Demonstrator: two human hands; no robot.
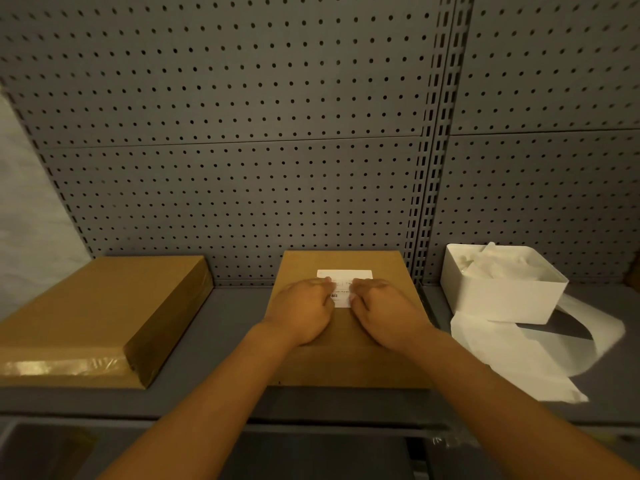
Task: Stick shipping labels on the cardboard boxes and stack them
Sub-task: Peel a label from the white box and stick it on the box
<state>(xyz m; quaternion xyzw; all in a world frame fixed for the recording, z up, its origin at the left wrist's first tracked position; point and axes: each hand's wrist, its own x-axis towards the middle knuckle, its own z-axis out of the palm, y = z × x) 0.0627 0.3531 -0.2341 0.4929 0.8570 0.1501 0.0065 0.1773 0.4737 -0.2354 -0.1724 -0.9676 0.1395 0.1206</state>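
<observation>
A flat brown cardboard box (346, 355) lies in the middle of the grey shelf, right in front of me. A white shipping label (344, 275) sits on its top face near the far edge. My left hand (299, 311) presses down on the label's left part with its fingers. My right hand (384, 311) presses on the label's right part, and the fingertips of both hands nearly meet over the print. A second, thicker cardboard box (93, 317) with clear tape along its near edge lies to the left, with no label visible on it.
A white bin (502, 299) with crumpled white backing paper stands at the right. More white backing sheets (526, 358) lie on the shelf in front of it. A grey pegboard wall (242, 150) rises behind the shelf (221, 327). A lower shelf shows below the front edge.
</observation>
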